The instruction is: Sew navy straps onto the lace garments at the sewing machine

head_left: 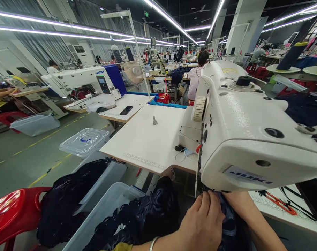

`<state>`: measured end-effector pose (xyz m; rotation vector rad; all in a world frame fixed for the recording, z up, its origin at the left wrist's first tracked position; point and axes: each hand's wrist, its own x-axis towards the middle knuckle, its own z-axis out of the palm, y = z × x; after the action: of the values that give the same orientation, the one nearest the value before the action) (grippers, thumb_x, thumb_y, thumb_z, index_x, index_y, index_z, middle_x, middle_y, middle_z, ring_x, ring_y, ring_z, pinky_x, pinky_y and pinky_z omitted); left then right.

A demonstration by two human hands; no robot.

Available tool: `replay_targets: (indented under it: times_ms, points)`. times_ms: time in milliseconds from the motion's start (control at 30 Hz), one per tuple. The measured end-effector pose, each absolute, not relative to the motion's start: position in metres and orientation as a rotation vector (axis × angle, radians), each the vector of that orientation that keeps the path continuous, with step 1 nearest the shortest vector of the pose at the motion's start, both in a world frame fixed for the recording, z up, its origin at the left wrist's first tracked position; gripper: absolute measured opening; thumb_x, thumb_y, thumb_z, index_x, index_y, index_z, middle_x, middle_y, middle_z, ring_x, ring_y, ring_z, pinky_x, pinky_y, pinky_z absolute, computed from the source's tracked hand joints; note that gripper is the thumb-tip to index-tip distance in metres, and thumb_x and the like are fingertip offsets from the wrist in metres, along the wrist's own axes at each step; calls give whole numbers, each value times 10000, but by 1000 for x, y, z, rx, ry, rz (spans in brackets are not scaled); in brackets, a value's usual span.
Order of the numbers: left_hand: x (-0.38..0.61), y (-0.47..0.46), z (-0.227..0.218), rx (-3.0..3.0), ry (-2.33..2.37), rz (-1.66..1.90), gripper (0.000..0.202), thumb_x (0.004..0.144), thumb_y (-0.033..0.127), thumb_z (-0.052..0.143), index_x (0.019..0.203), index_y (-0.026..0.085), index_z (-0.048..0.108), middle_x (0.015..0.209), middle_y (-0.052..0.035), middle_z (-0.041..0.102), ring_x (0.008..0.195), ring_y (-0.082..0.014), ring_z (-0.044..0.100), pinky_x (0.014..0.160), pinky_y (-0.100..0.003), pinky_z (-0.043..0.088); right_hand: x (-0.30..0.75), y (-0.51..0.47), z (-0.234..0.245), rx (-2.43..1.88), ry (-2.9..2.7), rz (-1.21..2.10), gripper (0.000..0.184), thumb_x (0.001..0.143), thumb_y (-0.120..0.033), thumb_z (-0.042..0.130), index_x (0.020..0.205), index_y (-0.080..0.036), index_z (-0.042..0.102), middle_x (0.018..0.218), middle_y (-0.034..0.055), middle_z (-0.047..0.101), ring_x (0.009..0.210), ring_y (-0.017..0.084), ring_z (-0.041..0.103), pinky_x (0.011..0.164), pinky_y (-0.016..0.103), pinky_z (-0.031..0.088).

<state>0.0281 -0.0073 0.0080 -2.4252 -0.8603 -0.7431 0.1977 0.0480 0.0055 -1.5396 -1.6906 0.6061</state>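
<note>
My left hand [204,218], with a bracelet at the wrist, is closed on dark navy fabric [230,223] at the working end of a white sewing machine [242,129]. Its fingertips reach in under the machine head, where the sewing spot is hidden. From the lower right comes my right forearm [252,216]; the machine head and the fabric cover that hand's fingers. More navy fabric hangs down between the two arms.
A clear plastic bin [95,212] full of navy pieces [148,209] stands at lower left, beside a red stool [14,212]. The white table [145,139] bears a small grey peg [155,120]. Orange-handled snips [281,204] lie at right. A phone [126,110] rests farther back.
</note>
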Motion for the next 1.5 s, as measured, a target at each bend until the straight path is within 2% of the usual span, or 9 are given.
replay_targets:
  times_ms: [233, 467, 700, 933, 1067, 1267, 1500]
  points:
    - [28, -6, 7, -2459, -892, -758, 325, 1014, 250, 409, 1131, 48, 635, 1133, -127, 645, 1008, -212, 616, 884, -301, 461, 200, 46, 7, -1524, -1753, 620, 148, 722, -396, 583, 671, -310, 693, 764, 46, 759, 992, 338, 659, 846, 467, 537]
    - [30, -6, 7, -2439, -862, -771, 302, 990, 220, 435, 1108, 20, 630, 1088, -156, 647, 975, -227, 623, 849, -319, 471, 199, 46, 9, -1517, -1723, 633, 151, 728, -377, 609, 789, -299, 722, 839, 79, 758, 1012, 370, 640, 835, 524, 538]
    - [31, -6, 7, -2431, -865, -783, 273, 975, 207, 461, 1084, 26, 635, 1071, -156, 655, 975, -234, 625, 849, -326, 468, 204, 49, 6, -1527, -1733, 593, 172, 692, -414, 609, 751, -296, 719, 849, 93, 755, 1031, 387, 632, 844, 552, 531]
    - [33, -7, 9, -2390, -887, -822, 271, 961, 202, 472, 1080, 31, 646, 1049, -148, 666, 953, -233, 629, 832, -327, 464, 202, 48, 3, -1524, -1693, 589, 216, 713, -442, 600, 806, -289, 721, 842, 99, 753, 1050, 388, 621, 856, 544, 528]
    - [32, -8, 12, -2372, -959, -831, 319, 987, 258, 429, 1053, 50, 662, 1045, -135, 667, 927, -229, 623, 836, -334, 451, 200, 45, -4, -1509, -1657, 600, 238, 739, -466, 584, 832, -290, 714, 879, 78, 754, 1073, 376, 611, 874, 516, 525]
    - [24, -9, 11, -2382, -930, -699, 377, 983, 381, 475, 1076, 67, 661, 1097, -134, 651, 993, -234, 595, 896, -351, 412, 202, 43, -22, -1486, -1690, 622, 247, 757, -442, 559, 870, -300, 727, 880, 82, 755, 1073, 392, 607, 890, 557, 504]
    - [15, -7, 10, -2447, -855, -672, 390, 1003, 349, 456, 1175, 43, 624, 1156, -132, 631, 1038, -215, 572, 939, -321, 408, 204, 41, -29, -1486, -1701, 586, 234, 768, -413, 564, 865, -296, 742, 901, 86, 759, 1064, 398, 619, 906, 563, 489]
